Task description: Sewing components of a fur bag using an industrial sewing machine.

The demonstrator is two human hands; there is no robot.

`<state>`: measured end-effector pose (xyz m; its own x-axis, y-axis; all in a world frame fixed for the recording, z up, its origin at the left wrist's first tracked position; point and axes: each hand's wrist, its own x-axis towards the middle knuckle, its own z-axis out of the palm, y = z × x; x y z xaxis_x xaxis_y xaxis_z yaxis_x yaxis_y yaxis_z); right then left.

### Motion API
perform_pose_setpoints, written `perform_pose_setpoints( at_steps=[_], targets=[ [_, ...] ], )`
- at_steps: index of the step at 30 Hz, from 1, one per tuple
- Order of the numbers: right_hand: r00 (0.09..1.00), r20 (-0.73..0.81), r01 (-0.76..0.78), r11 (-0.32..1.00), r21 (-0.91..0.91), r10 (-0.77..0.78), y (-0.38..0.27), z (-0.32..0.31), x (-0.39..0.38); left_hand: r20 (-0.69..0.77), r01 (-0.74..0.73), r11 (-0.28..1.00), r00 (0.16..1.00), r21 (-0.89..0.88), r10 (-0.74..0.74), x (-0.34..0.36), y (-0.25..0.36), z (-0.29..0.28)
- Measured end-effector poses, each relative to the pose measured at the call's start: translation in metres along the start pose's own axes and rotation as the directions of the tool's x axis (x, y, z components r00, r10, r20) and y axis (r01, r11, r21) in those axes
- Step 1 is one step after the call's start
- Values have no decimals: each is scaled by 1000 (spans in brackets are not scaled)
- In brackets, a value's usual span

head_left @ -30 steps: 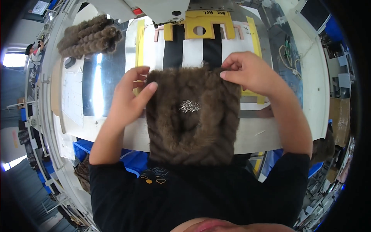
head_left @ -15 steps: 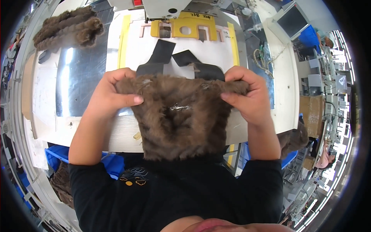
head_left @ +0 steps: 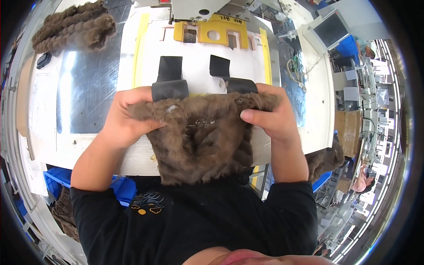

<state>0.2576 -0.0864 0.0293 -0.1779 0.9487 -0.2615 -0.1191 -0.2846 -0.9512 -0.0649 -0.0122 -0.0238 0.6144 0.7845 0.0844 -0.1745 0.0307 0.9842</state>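
A brown fur piece [head_left: 203, 154] hangs between my hands over the table's near edge, its lower part against my black shirt. My left hand [head_left: 128, 117] pinches its upper left corner, thumb in front and fingers behind. At the upper right corner, my right hand [head_left: 274, 115] grips the same piece with the thumb pressed on the fur. Two black straps, a left strap [head_left: 170, 88] and a right strap [head_left: 241, 86], stick out behind the top edge, bent, their ends toward the machine. A shiny, clear patch [head_left: 202, 123] shows in the fur's middle.
Ahead stands a white machine head [head_left: 198, 9] above a yellow template [head_left: 214, 36] on a white sheet [head_left: 194, 62]. Rolled brown fur [head_left: 75, 28] lies at far left, near a small black object [head_left: 43, 60]. Blue bins, including one at left [head_left: 124, 190], sit below the table; a monitor [head_left: 330, 30] is at right.
The black straps have swung apart; their ends, slanted before, now stand straighter. The fur's top edge has dropped slightly toward me. Both hands keep their hold.
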Motion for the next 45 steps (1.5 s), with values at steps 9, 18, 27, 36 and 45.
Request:
perform_pose_setpoints(
  at_steps=[9,18,27,36,45],
  targets=[
    [719,429,655,326,-682,-547,-21,10,7,-64,-305,870,933,388,355,-4,-2,-5],
    [590,350,602,108,-791,-728,-2,14,-9,64,-523,700,820,487,568,-7,-2,-9],
    [505,308,770,259,-583,-806,8,9,-5,393,-831,349,523,433,756,-12,11,0],
    [464,416,753,101,-651,-782,-17,-9,-35,389,-726,229,575,649,720,-18,-1,-4],
    [365,-426,395,552,-735,-828,-45,-78,-172,-18,-229,659,938,717,345,-12,-28,-7]
  ],
)
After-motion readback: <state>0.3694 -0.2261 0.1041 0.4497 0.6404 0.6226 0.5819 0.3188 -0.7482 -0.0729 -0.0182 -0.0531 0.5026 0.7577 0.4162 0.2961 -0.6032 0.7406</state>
